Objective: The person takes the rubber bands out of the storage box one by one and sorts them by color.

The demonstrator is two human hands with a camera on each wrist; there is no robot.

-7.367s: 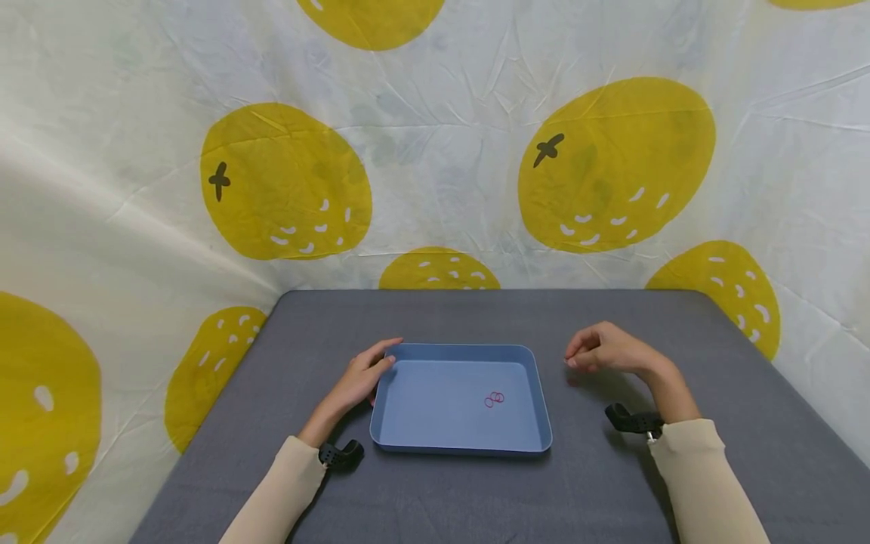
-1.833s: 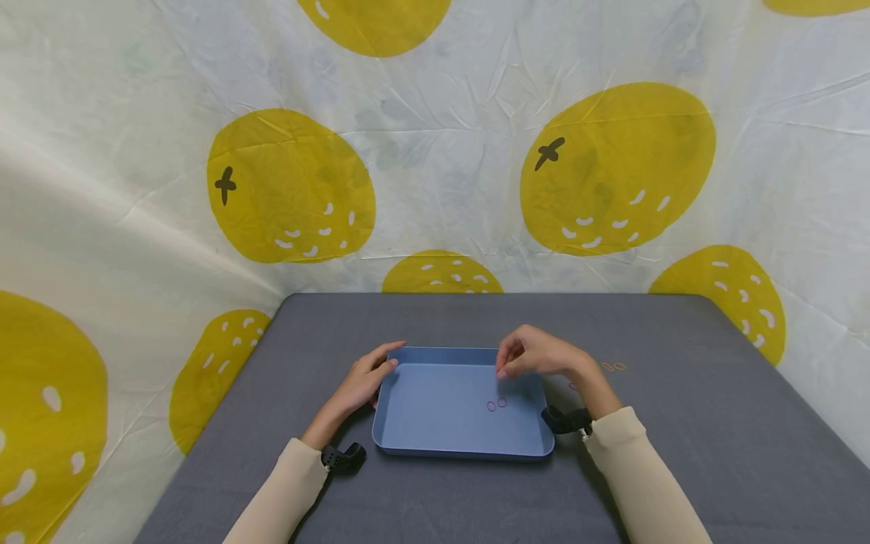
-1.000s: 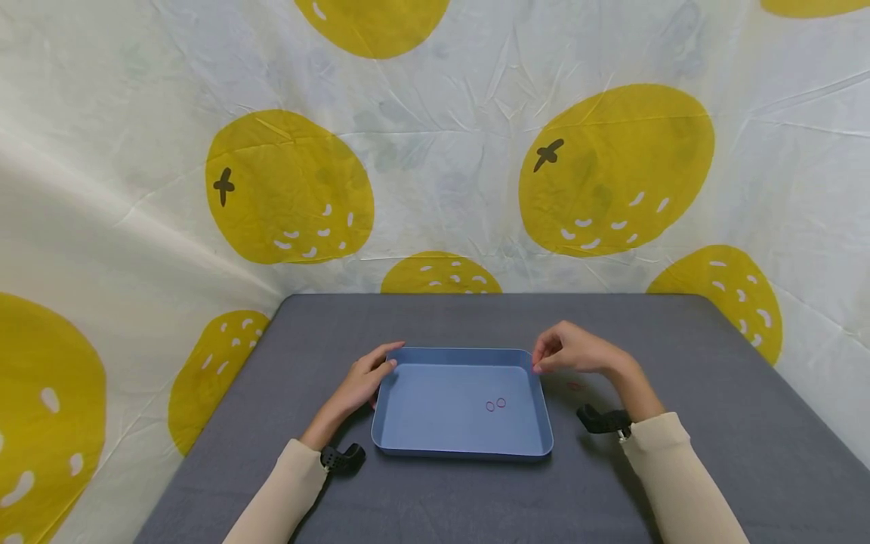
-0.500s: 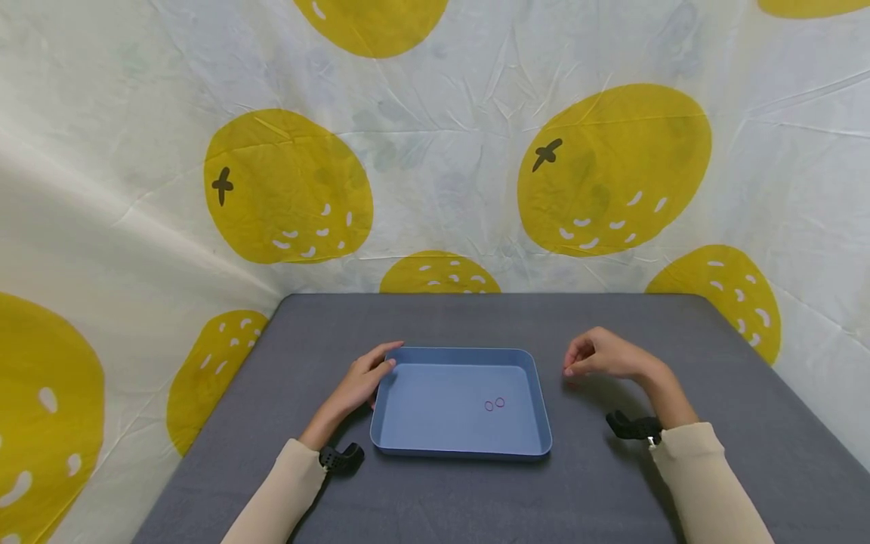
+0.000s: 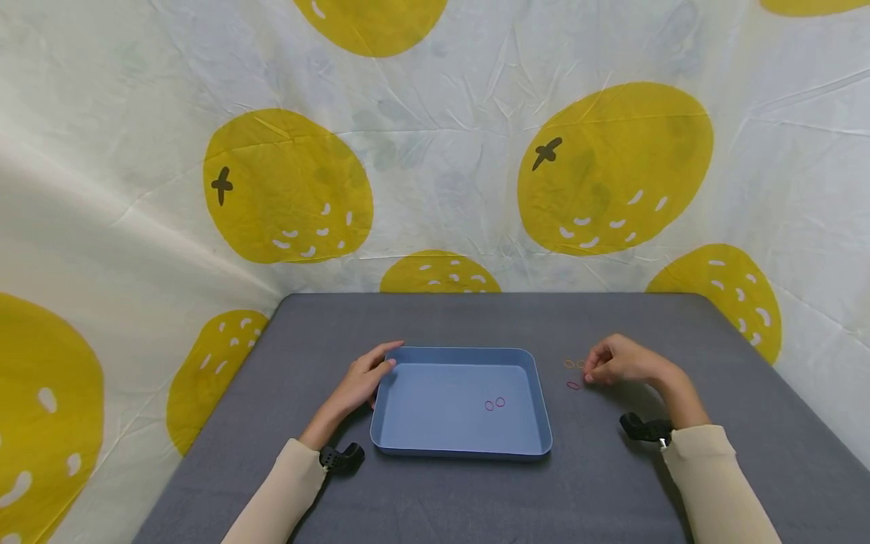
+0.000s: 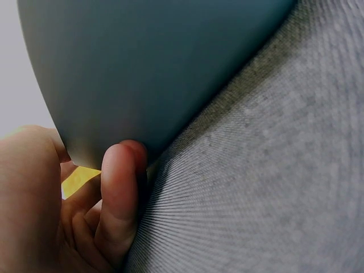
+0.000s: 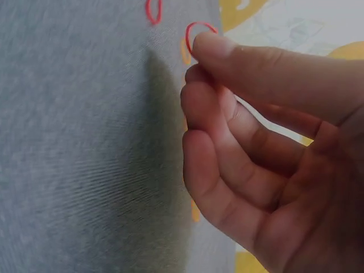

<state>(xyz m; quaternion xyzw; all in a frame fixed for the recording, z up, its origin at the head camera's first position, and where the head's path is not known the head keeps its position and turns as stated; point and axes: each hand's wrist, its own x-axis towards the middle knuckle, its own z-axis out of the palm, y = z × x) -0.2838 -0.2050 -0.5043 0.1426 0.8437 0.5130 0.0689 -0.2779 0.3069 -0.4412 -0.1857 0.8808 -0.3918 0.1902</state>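
Note:
My left hand [image 5: 360, 380] grips the left edge of a shallow blue tray [image 5: 435, 427], thumb at the rim; in the left wrist view its fingertips [image 6: 120, 170] press against the tray's outer wall. Two thin red rubber bands [image 5: 495, 403] lie inside the tray, right of its middle. To the right of the tray, my right hand [image 5: 621, 360] is low over the table. Its thumb and index finger pinch another red rubber band [image 7: 189, 38], whose loop sticks out past the thumb tip. Beside that hand a red rubber band [image 5: 574, 385] lies on the cloth.
Orange rubber bands [image 5: 569, 364] lie in a row behind the red one, partly hidden by the right hand. Grey cloth [image 5: 462, 499] covers the table. A white curtain [image 5: 442, 174] printed with yellow fruit hangs beyond the far edge and along the sides.
Three red bands lay in the tray at first; two lie there now. My right hand has moved from above the tray out to the table on the right. The left hand stays put.

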